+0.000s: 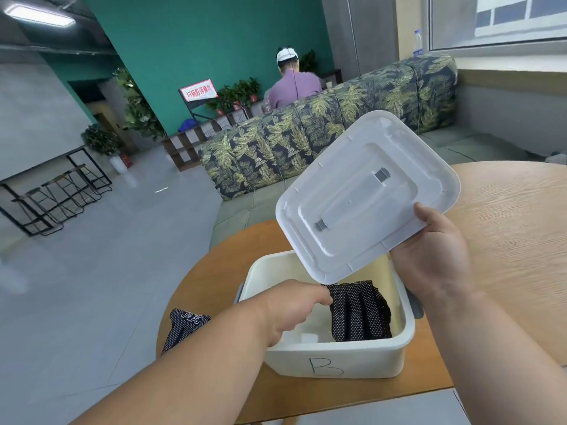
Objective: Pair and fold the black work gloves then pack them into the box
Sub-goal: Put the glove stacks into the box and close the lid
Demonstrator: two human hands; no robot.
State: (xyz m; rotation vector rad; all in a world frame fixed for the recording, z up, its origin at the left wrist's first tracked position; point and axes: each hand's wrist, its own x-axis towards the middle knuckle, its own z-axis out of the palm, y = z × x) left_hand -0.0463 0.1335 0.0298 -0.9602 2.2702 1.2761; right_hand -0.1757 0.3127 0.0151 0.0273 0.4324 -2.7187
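Observation:
A white plastic box (334,361) marked "B" stands on a round wooden table. Inside it, toward the right, lies a folded pair of black dotted work gloves (360,314). My left hand (291,308) reaches into the box from the left, fingertips touching the gloves' upper left edge. My right hand (435,256) holds the white lid (365,194) by its lower right edge, tilted up above the box's far side. Another black dotted glove (182,328) lies on the table left of the box, partly hidden by my left forearm.
The small round table (221,265) ends close to the box on the left and front. A larger light wooden table (515,234) is on the right. A leaf-patterned sofa (322,139) stands behind, with a seated person beyond it.

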